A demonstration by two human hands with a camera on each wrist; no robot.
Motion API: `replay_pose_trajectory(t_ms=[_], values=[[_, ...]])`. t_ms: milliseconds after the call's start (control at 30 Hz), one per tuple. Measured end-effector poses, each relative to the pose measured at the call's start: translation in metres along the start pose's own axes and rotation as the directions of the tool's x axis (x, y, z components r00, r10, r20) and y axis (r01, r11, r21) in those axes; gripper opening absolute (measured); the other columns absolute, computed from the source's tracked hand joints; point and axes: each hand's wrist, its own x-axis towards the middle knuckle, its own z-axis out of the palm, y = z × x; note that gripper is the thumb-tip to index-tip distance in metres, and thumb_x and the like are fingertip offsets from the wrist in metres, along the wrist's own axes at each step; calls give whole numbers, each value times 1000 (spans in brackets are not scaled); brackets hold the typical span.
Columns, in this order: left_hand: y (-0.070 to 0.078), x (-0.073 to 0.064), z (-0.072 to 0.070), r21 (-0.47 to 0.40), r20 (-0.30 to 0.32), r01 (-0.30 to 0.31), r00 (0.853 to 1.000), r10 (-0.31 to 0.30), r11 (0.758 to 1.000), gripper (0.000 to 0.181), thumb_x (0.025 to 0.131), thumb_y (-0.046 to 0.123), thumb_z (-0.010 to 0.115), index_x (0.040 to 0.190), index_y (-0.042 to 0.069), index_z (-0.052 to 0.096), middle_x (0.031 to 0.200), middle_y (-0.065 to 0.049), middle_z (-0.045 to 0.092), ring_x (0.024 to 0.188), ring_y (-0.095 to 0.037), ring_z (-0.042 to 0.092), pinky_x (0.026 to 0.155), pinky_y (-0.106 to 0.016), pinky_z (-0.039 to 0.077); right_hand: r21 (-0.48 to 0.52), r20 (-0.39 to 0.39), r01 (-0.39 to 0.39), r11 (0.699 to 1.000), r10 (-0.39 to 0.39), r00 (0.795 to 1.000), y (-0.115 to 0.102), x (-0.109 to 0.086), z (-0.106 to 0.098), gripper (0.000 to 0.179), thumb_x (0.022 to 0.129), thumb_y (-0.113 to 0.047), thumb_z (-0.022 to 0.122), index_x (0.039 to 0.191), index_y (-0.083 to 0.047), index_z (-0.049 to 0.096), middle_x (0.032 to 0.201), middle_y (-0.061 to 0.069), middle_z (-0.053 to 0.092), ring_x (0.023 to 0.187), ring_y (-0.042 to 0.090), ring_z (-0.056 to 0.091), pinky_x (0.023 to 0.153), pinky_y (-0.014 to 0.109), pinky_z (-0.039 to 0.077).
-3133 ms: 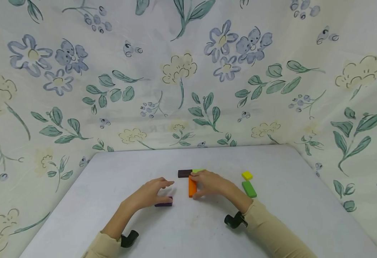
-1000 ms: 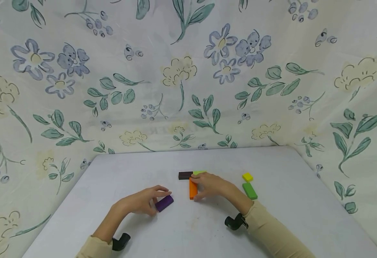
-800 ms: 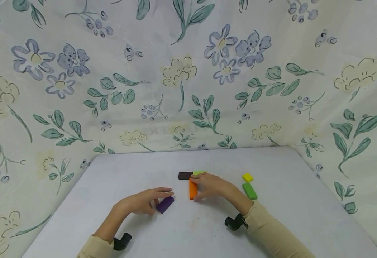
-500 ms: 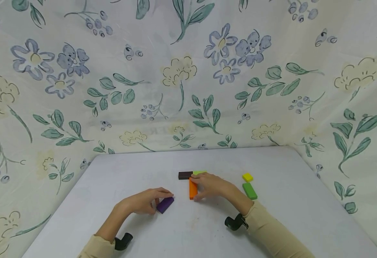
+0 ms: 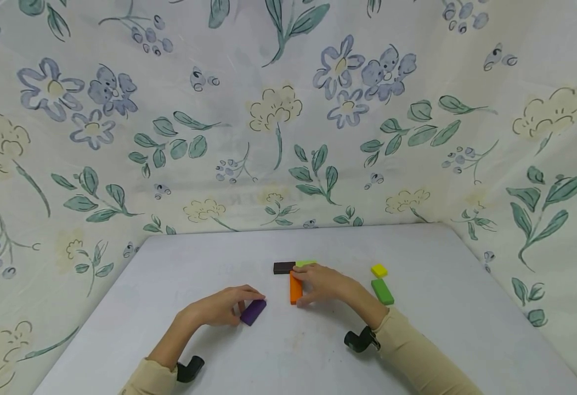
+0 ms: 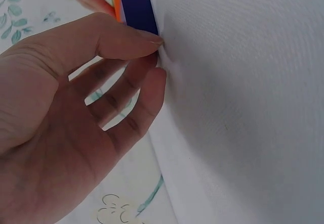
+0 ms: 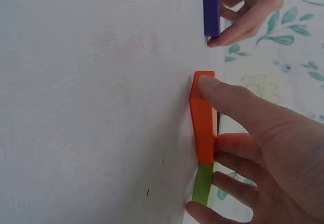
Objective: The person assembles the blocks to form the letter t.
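Observation:
A purple block [image 5: 253,312] lies at a slant on the table, left of centre. My left hand [image 5: 218,306] holds it, thumb at its near end and a fingertip at its far end; the left wrist view shows the thumb against the block [image 6: 139,12]. Right of it, an orange block [image 5: 295,288] points away from me. My right hand [image 5: 325,284] grips this one, with the thumb on its near end [image 7: 204,77] and fingers along the far part. Touching its far end are a dark brown block [image 5: 284,267] and a lime green block [image 5: 305,264], partly covered by my fingers.
On the right of the white table [image 5: 209,252] lie a small yellow block [image 5: 379,270] and a green block [image 5: 382,292]. A flowered cloth [image 5: 278,153] hangs behind the table and along its sides. Each wrist wears a black camera [image 5: 360,339].
The left hand has taken hold of the purple block and turned it from lying crosswise to a slant. In the last half second it barely moves. The right hand stays on the orange block.

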Motion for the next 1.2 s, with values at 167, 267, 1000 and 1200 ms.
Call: replay_pose_trajectory(t_ms=[167, 267, 1000, 1200], values=[[2, -1, -1, 7, -6, 4, 1000, -4, 1000, 67, 74, -10, 68, 137, 11, 57, 135, -5, 56, 96, -16, 60, 71, -19, 51, -1, 0, 6, 1000, -6, 1000, 1, 1, 1, 80, 82, -52, 73, 148, -16, 45, 156, -1, 41, 145, 22, 38, 116, 45, 36], [3, 0, -2, 16, -11, 11, 1000, -11, 1000, 67, 74, -10, 68, 137, 11, 57, 134, -5, 56, 95, -17, 60, 70, -19, 51, -2, -1, 9, 1000, -9, 1000, 2, 1, 2, 80, 82, -52, 73, 148, -16, 45, 156, -1, 41, 145, 22, 37, 116, 45, 36], [-1, 4, -5, 30, -63, 36, 997, -34, 999, 64, 71, -6, 75, 131, 8, 58, 121, -5, 58, 89, -16, 57, 69, -20, 50, -21, -11, 19, 1000, -19, 1000, 4, 1, 5, 81, 83, -52, 73, 149, -17, 44, 156, -1, 41, 144, 22, 39, 115, 43, 38], [-3, 6, -4, 29, -70, 44, 997, -42, 999, 61, 72, -4, 74, 130, 9, 58, 118, -3, 58, 86, -13, 56, 68, -20, 49, -15, -15, 17, 1000, -17, 1000, 4, 0, 5, 80, 83, -52, 73, 149, -17, 44, 156, -1, 41, 144, 22, 38, 115, 43, 37]])
